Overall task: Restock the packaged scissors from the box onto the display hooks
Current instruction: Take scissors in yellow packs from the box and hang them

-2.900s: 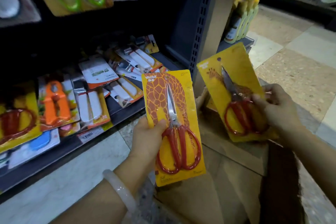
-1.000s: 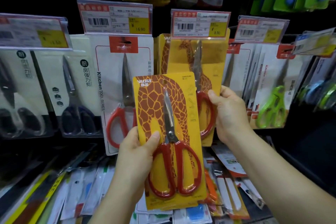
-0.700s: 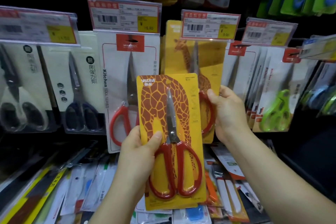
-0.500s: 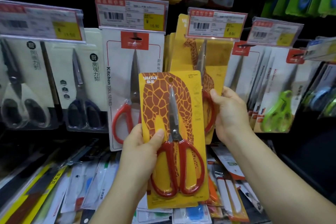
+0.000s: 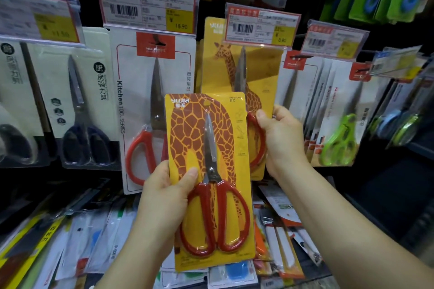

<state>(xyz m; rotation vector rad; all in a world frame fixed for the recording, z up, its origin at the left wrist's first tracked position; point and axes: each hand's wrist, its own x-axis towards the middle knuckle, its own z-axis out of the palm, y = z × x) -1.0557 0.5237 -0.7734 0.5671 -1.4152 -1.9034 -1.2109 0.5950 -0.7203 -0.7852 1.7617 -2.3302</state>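
My left hand grips a yellow giraffe-print pack of red-handled scissors by its left edge, held upright in front of the display. Behind it a second giraffe pack hangs or is held up at the hook under the 8.90 price tag. My right hand grips that pack at its lower right edge. The hook itself is hidden behind the tag. The box is out of view.
A white "Kitchen Tool Series" pack with red scissors hangs to the left, dark-handled scissors further left, green-handled scissors to the right. More packs hang above. A shelf of assorted packaged tools lies below.
Earlier both hands held giraffe packs low near the floor. Since then both packs are up at the display, the right one at the hook; over the last second they barely shifted.
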